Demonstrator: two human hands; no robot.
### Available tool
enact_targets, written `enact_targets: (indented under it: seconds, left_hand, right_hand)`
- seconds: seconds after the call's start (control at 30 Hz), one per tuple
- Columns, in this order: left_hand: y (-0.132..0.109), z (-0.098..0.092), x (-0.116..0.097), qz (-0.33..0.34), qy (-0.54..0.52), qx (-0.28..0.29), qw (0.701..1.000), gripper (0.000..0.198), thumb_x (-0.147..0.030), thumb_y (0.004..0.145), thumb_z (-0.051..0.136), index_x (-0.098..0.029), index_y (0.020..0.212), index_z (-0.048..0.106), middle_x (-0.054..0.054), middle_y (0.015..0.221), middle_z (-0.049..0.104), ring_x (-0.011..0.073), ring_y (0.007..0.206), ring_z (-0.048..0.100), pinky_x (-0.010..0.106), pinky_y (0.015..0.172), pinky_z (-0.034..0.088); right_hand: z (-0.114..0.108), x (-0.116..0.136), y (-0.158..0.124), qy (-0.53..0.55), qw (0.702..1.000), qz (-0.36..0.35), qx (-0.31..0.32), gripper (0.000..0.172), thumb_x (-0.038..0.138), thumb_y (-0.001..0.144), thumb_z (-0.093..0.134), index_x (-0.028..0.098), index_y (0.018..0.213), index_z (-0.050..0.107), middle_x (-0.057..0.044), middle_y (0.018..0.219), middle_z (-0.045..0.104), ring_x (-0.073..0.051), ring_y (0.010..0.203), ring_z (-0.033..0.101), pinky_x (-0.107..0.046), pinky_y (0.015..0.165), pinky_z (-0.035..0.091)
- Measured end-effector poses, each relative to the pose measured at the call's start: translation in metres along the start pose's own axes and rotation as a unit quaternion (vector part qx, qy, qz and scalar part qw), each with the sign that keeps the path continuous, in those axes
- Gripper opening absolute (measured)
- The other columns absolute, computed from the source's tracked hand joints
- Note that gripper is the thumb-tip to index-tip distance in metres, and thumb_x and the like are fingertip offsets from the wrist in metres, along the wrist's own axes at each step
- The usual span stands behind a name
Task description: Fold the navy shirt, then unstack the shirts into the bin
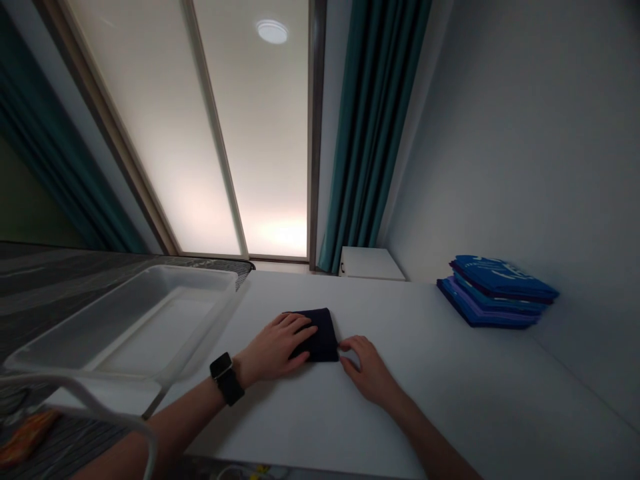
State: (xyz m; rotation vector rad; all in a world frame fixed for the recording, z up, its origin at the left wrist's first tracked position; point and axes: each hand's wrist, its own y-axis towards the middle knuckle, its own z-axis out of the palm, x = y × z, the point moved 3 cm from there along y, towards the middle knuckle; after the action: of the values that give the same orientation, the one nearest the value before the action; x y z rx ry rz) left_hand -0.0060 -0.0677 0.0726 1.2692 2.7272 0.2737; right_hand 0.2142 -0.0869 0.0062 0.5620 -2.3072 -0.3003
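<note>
Fingers of the left hand (274,348) lie flat and a little apart across a dark navy cloth (324,333), its matte weave folded into a neat, square-cornered rectangle. Thumb and forefinger of the right hand (369,372) curve in at the cloth's right edge; whether they pinch the fabric I cannot tell. A black watch (227,378) with a glossy face and broad band circles the left wrist. The cloth rests mid-table, on a smooth white tabletop (385,307). Left of it sits a translucent plastic tub (200,275) with rounded corners; well to the right, a stack of folded blue and purple fabric (500,293), the uppermost piece printed in white.
</note>
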Motion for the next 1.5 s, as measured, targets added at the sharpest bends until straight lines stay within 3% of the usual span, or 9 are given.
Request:
enact_targets:
  seconds: [0.1,0.27,0.4,0.53,0.7,0.87,1.07,1.33,1.5]
  left_hand:
    - [0.001,0.013,-0.008,-0.025,0.012,-0.012,1.000,0.057,-0.039,0.084,0.059,-0.023,0.137,0.043,0.011,0.133,0.050,0.0308,0.120,0.046,0.046,0.099,0.040]
    - [0.009,0.023,-0.005,-0.021,0.021,0.002,1.000,0.043,-0.024,0.088,0.053,-0.024,0.131,0.046,0.010,0.125,0.056,0.0279,0.114,0.051,0.042,0.091,0.045]
    - [0.015,0.014,0.007,-0.025,-0.029,0.028,0.999,0.039,-0.019,0.088,0.050,-0.022,0.126,0.050,0.009,0.120,0.061,0.0248,0.110,0.056,0.037,0.089,0.047]
    - [0.023,0.001,0.018,-0.062,-0.081,0.051,0.993,0.034,-0.027,0.090,0.046,-0.023,0.122,0.054,0.008,0.112,0.067,0.0240,0.100,0.063,0.035,0.086,0.048]
    - [0.028,-0.004,0.025,-0.073,-0.093,0.074,0.990,0.033,-0.034,0.092,0.042,-0.024,0.119,0.057,0.006,0.101,0.070,0.0239,0.090,0.066,0.034,0.080,0.048]
    - [0.026,0.000,0.027,-0.074,-0.097,0.061,0.991,0.033,-0.036,0.093,0.040,-0.024,0.121,0.055,0.006,0.104,0.070,0.0239,0.092,0.066,0.034,0.081,0.048]
    - [0.023,0.003,0.025,-0.086,-0.100,0.054,0.990,0.033,-0.035,0.094,0.042,-0.023,0.122,0.054,0.007,0.111,0.068,0.0242,0.097,0.065,0.035,0.084,0.049]
    - [0.006,0.019,0.010,-0.086,-0.120,-0.018,0.989,0.049,-0.039,0.082,0.064,-0.022,0.126,0.050,0.009,0.126,0.059,0.0272,0.114,0.055,0.040,0.093,0.047]
    - [-0.002,0.026,0.011,-0.059,-0.134,-0.046,0.988,0.054,-0.019,0.083,0.060,-0.024,0.134,0.045,0.008,0.132,0.055,0.0246,0.120,0.050,0.041,0.101,0.044]
  right_hand:
    - [0.002,0.005,0.002,-0.047,0.999,-0.016,0.002,0.007,0.018,0.083,0.055,0.022,0.090,0.056,-0.005,0.091,0.062,-0.022,0.090,0.057,-0.039,0.084,0.046]
    - [0.001,0.010,0.000,-0.060,0.998,-0.019,0.001,0.009,0.016,0.083,0.056,0.022,0.090,0.056,-0.004,0.091,0.060,-0.021,0.089,0.056,-0.038,0.083,0.046]
    - [0.000,0.011,-0.001,-0.051,0.998,-0.031,0.016,0.019,0.014,0.083,0.057,0.023,0.099,0.059,-0.005,0.095,0.059,-0.022,0.092,0.055,-0.039,0.084,0.046]
    - [0.003,0.012,0.001,-0.078,0.995,-0.054,0.035,0.034,0.015,0.083,0.060,0.027,0.114,0.059,-0.006,0.101,0.059,-0.023,0.096,0.055,-0.041,0.086,0.045]
    - [0.006,0.013,0.008,-0.110,0.992,-0.057,0.038,0.019,0.018,0.085,0.059,0.025,0.103,0.064,-0.005,0.097,0.061,-0.023,0.093,0.056,-0.040,0.083,0.044]
    - [0.010,0.011,0.016,-0.123,0.991,-0.040,0.028,0.014,0.020,0.092,0.049,0.023,0.092,0.063,-0.005,0.091,0.064,-0.023,0.093,0.056,-0.039,0.081,0.041]
    - [0.020,0.000,0.032,-0.114,0.991,0.056,-0.034,0.017,0.026,0.090,0.052,0.022,0.076,0.061,-0.004,0.079,0.064,-0.022,0.082,0.057,-0.035,0.074,0.039]
    - [0.025,-0.003,0.039,-0.163,0.982,0.090,-0.035,0.013,0.022,0.087,0.054,0.021,0.076,0.061,-0.005,0.080,0.065,-0.022,0.083,0.056,-0.032,0.072,0.035]
    - [0.024,-0.001,0.042,-0.177,0.979,0.105,-0.002,0.011,0.018,0.087,0.052,0.020,0.082,0.062,-0.005,0.087,0.067,-0.021,0.088,0.056,-0.032,0.074,0.033]
